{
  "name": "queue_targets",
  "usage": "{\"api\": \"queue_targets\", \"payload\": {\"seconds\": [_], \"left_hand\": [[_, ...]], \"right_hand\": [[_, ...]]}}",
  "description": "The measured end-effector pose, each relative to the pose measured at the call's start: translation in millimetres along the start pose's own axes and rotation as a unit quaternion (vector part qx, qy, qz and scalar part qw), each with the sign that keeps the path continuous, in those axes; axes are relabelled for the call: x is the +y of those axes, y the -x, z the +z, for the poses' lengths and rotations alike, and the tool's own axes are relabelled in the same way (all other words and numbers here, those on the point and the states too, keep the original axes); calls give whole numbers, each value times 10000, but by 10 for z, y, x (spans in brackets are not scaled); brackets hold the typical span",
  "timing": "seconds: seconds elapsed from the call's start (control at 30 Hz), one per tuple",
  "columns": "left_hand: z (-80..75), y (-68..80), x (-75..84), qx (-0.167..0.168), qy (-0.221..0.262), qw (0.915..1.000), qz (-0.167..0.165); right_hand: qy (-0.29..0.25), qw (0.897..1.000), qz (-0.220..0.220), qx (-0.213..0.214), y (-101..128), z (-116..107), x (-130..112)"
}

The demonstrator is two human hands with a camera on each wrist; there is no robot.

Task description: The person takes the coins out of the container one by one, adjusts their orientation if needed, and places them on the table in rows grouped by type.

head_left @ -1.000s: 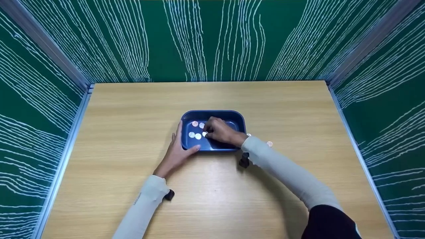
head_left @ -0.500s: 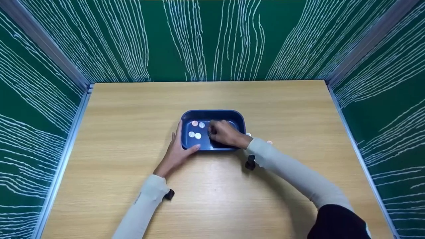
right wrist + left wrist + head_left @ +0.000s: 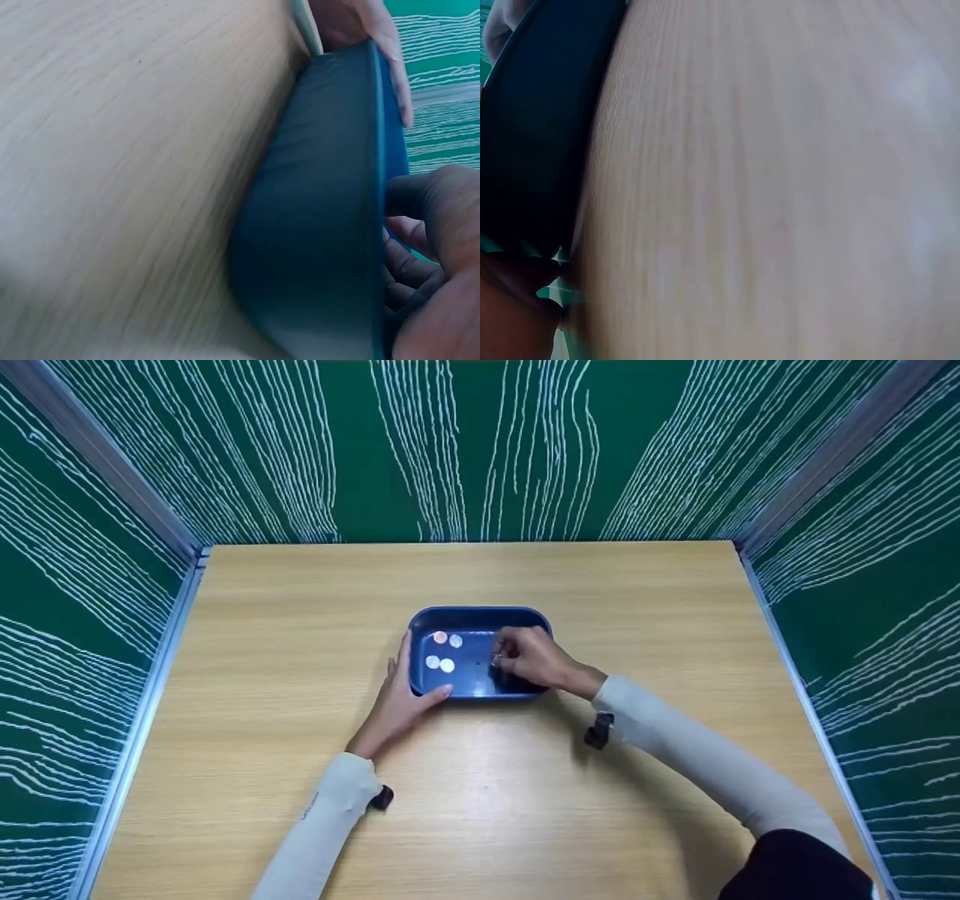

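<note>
A dark blue rectangular tray [image 3: 480, 690] stands on the table. Near its left end lie several coins: a copper one [image 3: 440, 637] and silver ones, among them a coin [image 3: 448, 665] in the nearer pair. My left hand [image 3: 397, 706] holds the tray's near left corner, fingers along the left side and thumb over the near rim. Inside the right part of the tray is my right hand [image 3: 531, 656], thumb and fingertips pinched together on a small coin, mostly hidden by the fingers. The right wrist view shows these fingers [image 3: 409, 196] behind the tray's wall.
The wooden table [image 3: 300, 615] reaches back to a green wall [image 3: 480, 450] with white wavy lines. Similar panels rise at left and right. The right sleeve [image 3: 675, 735] crosses the table beside the tray.
My right hand has taken a coin from beside the silver pair and moved right within the tray. The forearm now covers the loose coins right of the tray. My left hand stays put.
</note>
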State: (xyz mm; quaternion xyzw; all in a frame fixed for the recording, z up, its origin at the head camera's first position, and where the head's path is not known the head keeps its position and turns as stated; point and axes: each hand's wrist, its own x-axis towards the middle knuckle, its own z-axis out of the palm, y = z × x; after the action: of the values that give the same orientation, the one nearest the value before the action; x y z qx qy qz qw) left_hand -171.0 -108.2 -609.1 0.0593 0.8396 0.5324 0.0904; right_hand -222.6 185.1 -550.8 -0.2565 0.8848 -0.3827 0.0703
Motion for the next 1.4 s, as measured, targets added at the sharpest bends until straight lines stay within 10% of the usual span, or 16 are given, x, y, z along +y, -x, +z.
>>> {"api": "queue_targets", "payload": {"seconds": [1.4], "left_hand": [[-4,22,16,2,5,9999,-102]], "right_hand": [[-1039,9787,1201,1303,769,-589,449]]}}
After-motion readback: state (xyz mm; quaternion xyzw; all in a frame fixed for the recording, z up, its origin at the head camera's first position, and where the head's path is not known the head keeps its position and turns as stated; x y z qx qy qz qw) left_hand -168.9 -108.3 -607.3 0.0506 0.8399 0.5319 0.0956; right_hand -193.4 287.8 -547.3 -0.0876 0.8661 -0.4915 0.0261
